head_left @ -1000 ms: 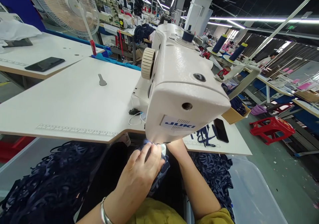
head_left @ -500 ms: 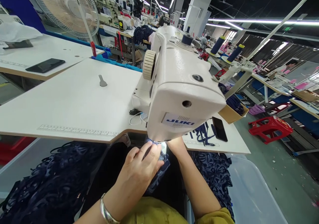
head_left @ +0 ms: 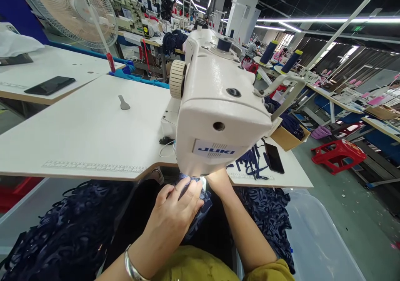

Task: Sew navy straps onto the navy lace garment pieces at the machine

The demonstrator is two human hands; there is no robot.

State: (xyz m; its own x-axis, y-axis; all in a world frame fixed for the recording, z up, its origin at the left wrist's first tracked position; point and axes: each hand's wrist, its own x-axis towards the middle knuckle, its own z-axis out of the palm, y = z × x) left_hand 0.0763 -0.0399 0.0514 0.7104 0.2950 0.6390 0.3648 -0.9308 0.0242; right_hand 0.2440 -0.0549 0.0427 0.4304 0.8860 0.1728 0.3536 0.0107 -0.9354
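Observation:
A white sewing machine with JUKI on its end stands before me, its head hiding the needle area. Beneath the head, my left hand grips a dark blue patterned piece of fabric, fingertips close together near the machine's lower edge. The fabric hangs down toward my lap. My right hand reaches in under the head from the other side, beside a bright lit patch. Its fingers are hidden behind the machine, so their hold cannot be seen.
Clear plastic bins with dark blue fabric heaps flank my lap. On the white table lie a small metal piece, dark straps and a phone. A red stool stands at the right; a fan at the left.
My view has shifted slightly, so the machine appears further left. Both hands keep nearly the same place, and a bit more blue fabric shows at the left fingertips.

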